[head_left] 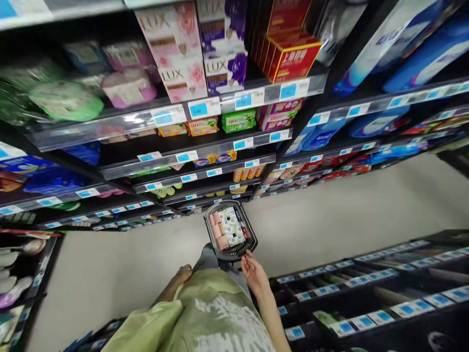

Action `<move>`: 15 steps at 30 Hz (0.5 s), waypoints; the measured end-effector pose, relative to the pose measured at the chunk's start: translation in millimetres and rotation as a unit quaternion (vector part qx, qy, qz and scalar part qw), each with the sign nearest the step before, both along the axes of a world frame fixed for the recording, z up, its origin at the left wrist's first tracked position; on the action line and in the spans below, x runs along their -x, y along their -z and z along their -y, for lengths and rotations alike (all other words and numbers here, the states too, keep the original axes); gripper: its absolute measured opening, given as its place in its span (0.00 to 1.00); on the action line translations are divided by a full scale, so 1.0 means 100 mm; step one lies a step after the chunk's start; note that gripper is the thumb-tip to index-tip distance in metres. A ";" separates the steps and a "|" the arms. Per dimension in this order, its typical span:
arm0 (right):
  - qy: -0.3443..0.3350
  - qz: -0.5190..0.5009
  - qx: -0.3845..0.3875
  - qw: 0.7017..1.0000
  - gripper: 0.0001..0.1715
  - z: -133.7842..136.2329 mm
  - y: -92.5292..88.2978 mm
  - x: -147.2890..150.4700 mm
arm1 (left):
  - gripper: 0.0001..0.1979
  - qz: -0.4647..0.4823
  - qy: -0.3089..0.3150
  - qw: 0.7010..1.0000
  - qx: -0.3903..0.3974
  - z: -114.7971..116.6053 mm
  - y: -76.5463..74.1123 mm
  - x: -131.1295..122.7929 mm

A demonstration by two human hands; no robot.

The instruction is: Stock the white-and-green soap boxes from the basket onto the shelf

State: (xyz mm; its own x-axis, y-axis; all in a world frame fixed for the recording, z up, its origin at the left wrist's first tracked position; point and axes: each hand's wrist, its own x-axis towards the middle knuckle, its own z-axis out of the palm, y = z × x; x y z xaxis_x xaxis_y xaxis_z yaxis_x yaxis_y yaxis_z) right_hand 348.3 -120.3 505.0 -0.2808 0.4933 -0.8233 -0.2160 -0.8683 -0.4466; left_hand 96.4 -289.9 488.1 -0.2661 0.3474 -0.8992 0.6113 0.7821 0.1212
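A black shopping basket (251, 240) is in front of my legs, its near rim close to my right hand. Inside lie pink packs (217, 230) in a column, with white-and-green packs (232, 226) beside them. Something red sits at the basket's right side, too small to name. My right hand (254, 275) is palm up beside the near rim, fingers loosely bent and apart, with nothing visible in them. Whether a fingertip touches the rim, I cannot tell. My left hand (184, 274) hangs by my left thigh, away from the basket, its fingers mostly hidden.
Shelving rises ahead, with LUX soap boxes (183, 76), red boxes (296, 58), soap dishes (128, 88) and blue bottles (432, 54). Price tags line the shelf edges. Another shelf unit (366, 278) stands close on my right. The pale floor (330, 210) runs between them.
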 end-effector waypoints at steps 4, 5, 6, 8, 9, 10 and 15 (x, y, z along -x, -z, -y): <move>-0.083 0.093 -0.013 0.992 0.20 -0.06 0.41 -0.06 | 0.08 0.003 0.008 1.000 0.020 0.24 0.24 0.13; -0.109 0.121 -0.017 0.987 0.18 -0.08 0.51 -0.08 | 0.08 0.005 0.011 1.000 0.020 0.24 0.30 0.14; -0.138 0.151 -0.021 0.979 0.15 -0.11 0.61 -0.12 | 0.09 0.007 0.015 1.000 0.020 0.22 0.34 0.14; -0.209 0.217 -0.029 0.953 0.09 -0.16 0.78 -0.22 | 0.11 0.013 0.025 0.999 0.020 0.13 0.44 0.10; -0.245 0.248 -0.034 0.937 0.07 -0.19 0.85 -0.28 | 0.12 0.017 0.031 0.999 0.017 0.06 0.49 0.07; -0.280 0.275 -0.040 0.919 0.06 -0.22 0.91 -0.34 | 0.12 0.022 0.038 0.999 0.012 -0.04 0.53 0.03; -0.391 0.358 -0.096 0.842 0.11 -0.23 1.11 -0.47 | 0.17 0.077 0.080 0.992 -0.058 -0.61 0.77 -0.17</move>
